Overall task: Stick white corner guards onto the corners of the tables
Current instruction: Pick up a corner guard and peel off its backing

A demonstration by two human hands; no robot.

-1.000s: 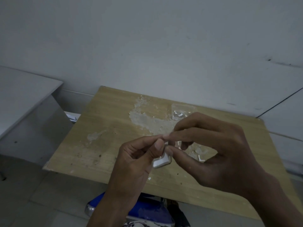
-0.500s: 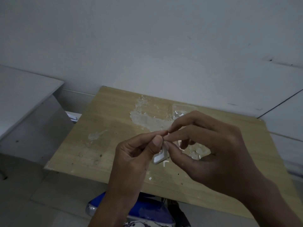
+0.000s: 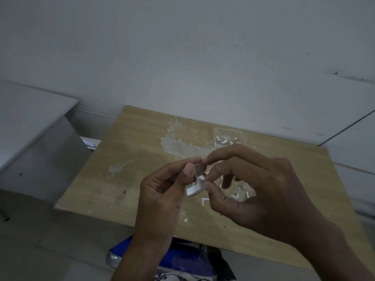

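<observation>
A white corner guard (image 3: 195, 189) hangs above the wooden table (image 3: 129, 159), pinched between my left hand's (image 3: 162, 195) thumb and forefinger. My right hand (image 3: 257, 189) meets it from the right, its thumb and forefinger tips on the guard's upper part, where a small white strip shows. Fingers hide most of the guard. A clear bag (image 3: 227, 138) with more white pieces lies at the table's back. Peeled white L-shaped strips (image 3: 204, 201) and scraps lie on the tabletop under my hands.
The tabletop has a patch of flaked white residue (image 3: 176, 142) in the middle. A grey table (image 3: 30, 118) stands at the left, another grey surface (image 3: 353, 138) at the right. A blue object (image 3: 182, 260) sits below the near table edge. A plain wall stands behind.
Both hands rose slightly and the guard turned, its white face now showing more. A white L-shaped strip now lies on the table below the guard.
</observation>
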